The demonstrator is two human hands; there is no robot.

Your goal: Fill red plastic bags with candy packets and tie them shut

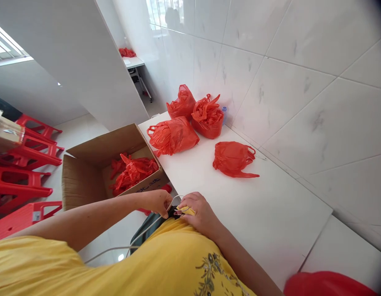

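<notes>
My left hand (156,202) is closed, its fingers pinching a thin white cable (152,224) at my waist. Beside it my right hand (199,210) is closed on the bunched hem of the yellow shirt (187,210). A small dark reddish piece (178,213) shows between the two hands; its kind is not clear. The cable loops up between my hands and runs down to the left over my dark trousers (145,228). Both hands are at the near edge of the white table (236,209), apart from the red bags on it.
Three full red plastic bags (175,135) stand by the tiled wall, with a smaller red bag (232,158) nearer. An open cardboard box (82,181) holding red bags adjoins the table's left edge. Several red stools (20,181) stand at left. Something red (326,283) is at lower right.
</notes>
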